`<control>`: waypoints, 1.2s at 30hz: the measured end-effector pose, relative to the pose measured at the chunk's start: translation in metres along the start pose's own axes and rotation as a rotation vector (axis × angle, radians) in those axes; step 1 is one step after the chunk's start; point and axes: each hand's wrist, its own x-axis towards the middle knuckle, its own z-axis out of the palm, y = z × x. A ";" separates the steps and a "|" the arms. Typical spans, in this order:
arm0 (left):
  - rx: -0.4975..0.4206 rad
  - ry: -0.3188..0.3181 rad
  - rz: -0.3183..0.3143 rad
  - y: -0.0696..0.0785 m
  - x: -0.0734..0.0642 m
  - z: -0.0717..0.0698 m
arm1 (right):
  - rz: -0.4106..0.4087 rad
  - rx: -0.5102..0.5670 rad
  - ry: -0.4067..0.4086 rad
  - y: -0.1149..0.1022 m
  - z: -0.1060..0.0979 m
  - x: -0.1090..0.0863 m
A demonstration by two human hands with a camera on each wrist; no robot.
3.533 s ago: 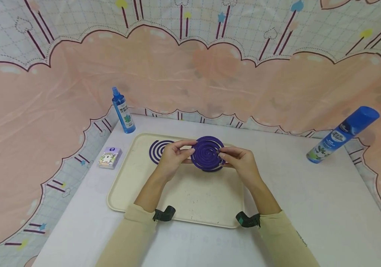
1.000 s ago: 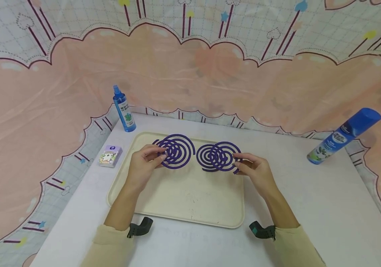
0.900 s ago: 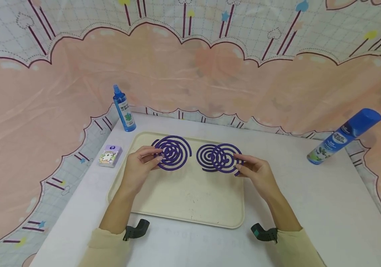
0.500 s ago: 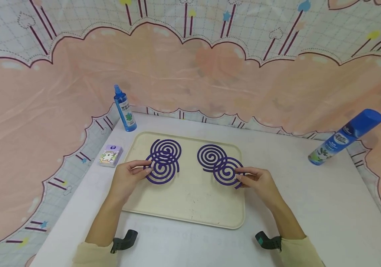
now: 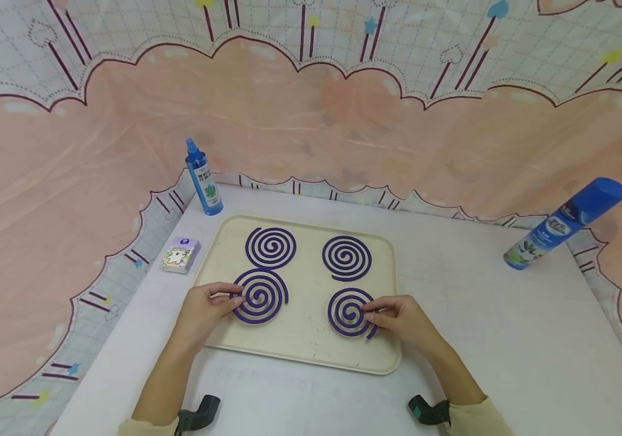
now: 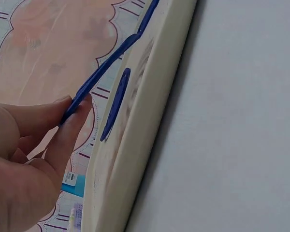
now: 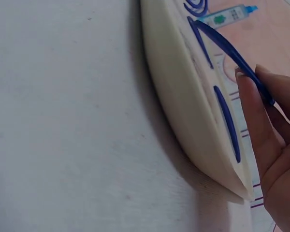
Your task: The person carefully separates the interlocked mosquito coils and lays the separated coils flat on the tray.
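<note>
My left hand (image 5: pixel 201 312) pinches the left edge of a purple mosquito coil (image 5: pixel 258 297) between thumb and fingers, over the near left of a cream tray (image 5: pixel 300 345). In the left wrist view this coil (image 6: pixel 106 65) slants up from the tray. Over the tray's near right, my right hand (image 5: pixel 406 321) grips the right side of another mosquito coil (image 5: pixel 352 313); the right wrist view shows that coil (image 7: pixel 232 53) tilted, its held edge raised. Two more coils lie flat at the tray's far side, one at left (image 5: pixel 271 247) and one at right (image 5: pixel 346 257).
A blue spray bottle (image 5: pixel 204 184) stands behind the tray's far left corner. Left of the tray sits a small purple-and-white pack (image 5: pixel 180 255). A blue aerosol can (image 5: pixel 556 227) stands on the white table's (image 5: pixel 479 290) far right.
The two held coils, first overlapped between both hands, were drawn apart to left and right. Both have since come nearer and lower over the tray, uncovering the two far coils.
</note>
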 end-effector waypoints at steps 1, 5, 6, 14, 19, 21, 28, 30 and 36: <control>0.002 0.000 -0.004 -0.001 -0.001 0.000 | 0.001 -0.004 -0.010 0.001 0.001 0.000; 0.007 0.002 -0.015 -0.005 -0.002 0.001 | 0.008 -0.006 -0.035 0.003 0.006 -0.002; 0.008 0.005 -0.017 -0.007 -0.002 0.001 | 0.007 -0.007 -0.035 0.004 0.007 -0.002; 0.120 0.044 -0.016 -0.013 -0.004 0.002 | -0.034 -0.159 0.066 0.006 0.016 -0.003; 0.305 0.078 0.003 -0.012 -0.007 0.001 | -0.096 -0.286 0.115 0.005 0.018 -0.004; 0.376 0.083 0.020 -0.011 -0.008 0.000 | -0.114 -0.285 0.104 0.005 0.017 -0.005; 0.502 0.073 0.087 -0.016 -0.010 0.000 | -0.119 -0.330 0.089 0.004 0.016 -0.006; 0.512 0.072 0.107 -0.017 -0.011 0.001 | -0.121 -0.362 0.093 0.005 0.016 -0.005; 0.550 0.070 0.147 -0.019 -0.012 0.004 | -0.110 -0.423 0.126 0.005 0.020 -0.005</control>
